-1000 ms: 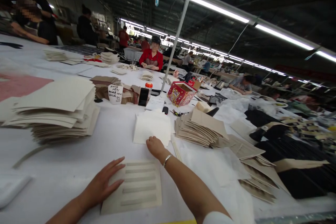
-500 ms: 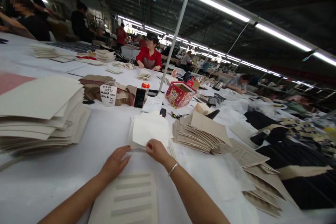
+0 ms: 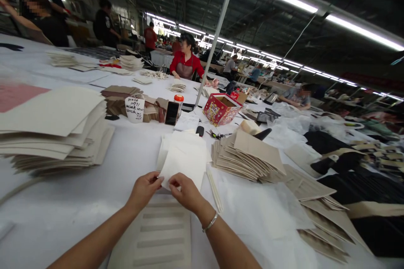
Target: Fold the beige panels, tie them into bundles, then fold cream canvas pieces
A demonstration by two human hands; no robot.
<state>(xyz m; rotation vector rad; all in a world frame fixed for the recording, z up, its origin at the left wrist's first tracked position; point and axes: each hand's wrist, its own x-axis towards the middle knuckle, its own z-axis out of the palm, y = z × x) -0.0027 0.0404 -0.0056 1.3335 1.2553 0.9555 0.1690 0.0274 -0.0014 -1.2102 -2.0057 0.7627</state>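
Note:
My left hand (image 3: 144, 189) and my right hand (image 3: 186, 191) both pinch the near edge of a white sheet (image 3: 184, 164), which is lifted off a small pile of like white sheets (image 3: 167, 143) on the white table (image 3: 78, 201). A silver bangle circles my right wrist. Under my forearms lies a beige card with grey strips (image 3: 160, 231), flat on the table. Both hands are closed on the sheet's lower corners, close together.
A tall stack of cream boards (image 3: 53, 134) stands at left. Fanned tan cards (image 3: 249, 155) lie at right, more beyond them. Behind are a red patterned box (image 3: 221, 109), a phone (image 3: 172, 113), a jar, scissors and a metal pole (image 3: 214, 38). Other people work at the far tables.
My left hand left the striped card and joined the right at the white pile. Both hands have taken hold of the top white sheet and pulled it up and toward me.

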